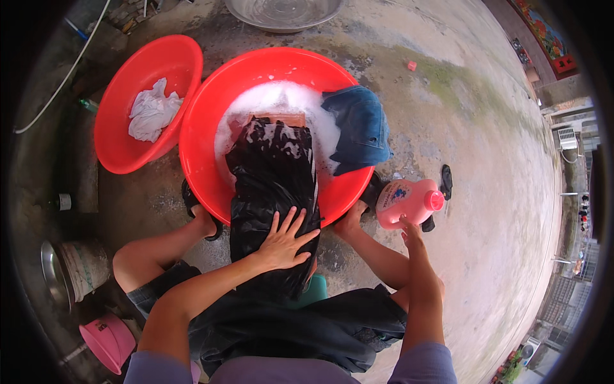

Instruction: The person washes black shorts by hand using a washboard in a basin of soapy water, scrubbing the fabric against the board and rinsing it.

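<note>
My left hand (285, 243) lies flat with fingers spread on a wet black garment (273, 182), which is laid over a washboard (283, 118). The board leans in a large red plastic basin (201, 129) of foamy water. Blue denim clothing (360, 129) hangs over the basin's right rim. At the right, my right hand (408, 229) is at the handle of a pink detergent jug (400, 201), which has a pink cap; most of its fingers are hidden, so its grip is unclear.
A second red basin (115, 120) holds a white cloth (152, 111). Beyond is a metal basin (285, 14). To the left stand a bucket with a metal bowl (60, 273) and a pink bucket (109, 342). A small red cap (412, 66) lies on the concrete.
</note>
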Demonstrator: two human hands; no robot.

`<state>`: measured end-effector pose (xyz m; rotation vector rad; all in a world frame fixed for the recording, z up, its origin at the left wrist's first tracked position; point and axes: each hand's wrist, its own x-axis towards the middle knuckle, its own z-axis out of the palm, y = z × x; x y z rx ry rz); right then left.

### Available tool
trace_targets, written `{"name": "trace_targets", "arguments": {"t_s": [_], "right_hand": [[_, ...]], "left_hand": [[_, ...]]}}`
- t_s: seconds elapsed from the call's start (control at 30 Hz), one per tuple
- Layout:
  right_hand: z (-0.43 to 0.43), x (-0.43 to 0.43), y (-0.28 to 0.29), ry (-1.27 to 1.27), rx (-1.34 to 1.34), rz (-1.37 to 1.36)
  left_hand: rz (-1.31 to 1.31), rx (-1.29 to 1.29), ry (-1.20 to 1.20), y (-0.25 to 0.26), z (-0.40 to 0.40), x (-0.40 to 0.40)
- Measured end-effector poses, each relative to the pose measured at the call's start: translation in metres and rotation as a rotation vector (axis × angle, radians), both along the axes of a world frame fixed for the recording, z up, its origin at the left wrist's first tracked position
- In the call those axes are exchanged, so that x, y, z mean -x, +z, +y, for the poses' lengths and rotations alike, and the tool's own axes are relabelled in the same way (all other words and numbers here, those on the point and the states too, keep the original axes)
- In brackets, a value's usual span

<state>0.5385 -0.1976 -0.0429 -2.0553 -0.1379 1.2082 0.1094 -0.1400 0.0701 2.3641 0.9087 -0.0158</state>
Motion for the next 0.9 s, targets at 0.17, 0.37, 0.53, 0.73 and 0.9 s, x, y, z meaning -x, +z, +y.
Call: {"name": "trace_targets", "arguments": {"t_s": [0.17, 0.37, 0.53, 0.73, 0.9], "right_hand": [[0.045, -0.027, 0.062, 0.105, -0.387, -0.202], [0.084, 0.088, 0.275, 0.978, -0.297, -0.706], [0.092, 0.181, 0.346, 1.555, -0.002, -0.970], [0.089, 0.245, 0.340, 1.824, 0.028, -1.033], [0.088, 0.264, 0.337, 1.859, 0.161, -1.052]], "left_hand": [[-0.067, 0.021, 0.056, -0.003, -0.005, -0.006], [-0.056, 0.268, 0.111, 0.019, -0.030, -0.002], [-0.965, 1.089, 0.788, 0.040, 0.050, 0.001], [-1.911, 1.584, 0.857, 0.045, 0.055, -0.006], [-2.020, 1.572, 0.881, 0.032, 0.044, 0.001]]}}
